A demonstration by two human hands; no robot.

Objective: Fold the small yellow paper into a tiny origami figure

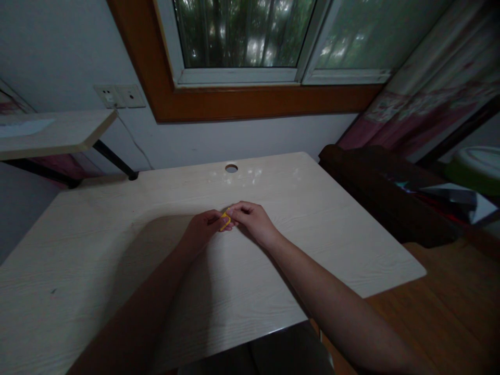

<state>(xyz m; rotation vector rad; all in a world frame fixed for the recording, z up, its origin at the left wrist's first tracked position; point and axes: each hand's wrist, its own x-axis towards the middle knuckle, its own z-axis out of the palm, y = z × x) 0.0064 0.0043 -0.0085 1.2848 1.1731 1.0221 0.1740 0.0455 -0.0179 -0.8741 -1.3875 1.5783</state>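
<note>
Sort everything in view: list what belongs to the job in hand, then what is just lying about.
In hand: small yellow piece, pinched between left hand and right hand.

Lying about: cable hole in the desk, wall socket, side shelf, curtain, dark cabinet, green-rimmed tub at far right.

Pale desk (332, 224) under a wood-framed window (242, 31) — dim light, patterned curtain (429, 94) beside it.

The room is dim — daylight comes only from the window (242, 34) ahead; pale glare spots the counter (250, 174); my arms cast soft shadows; edges bend.
</note>
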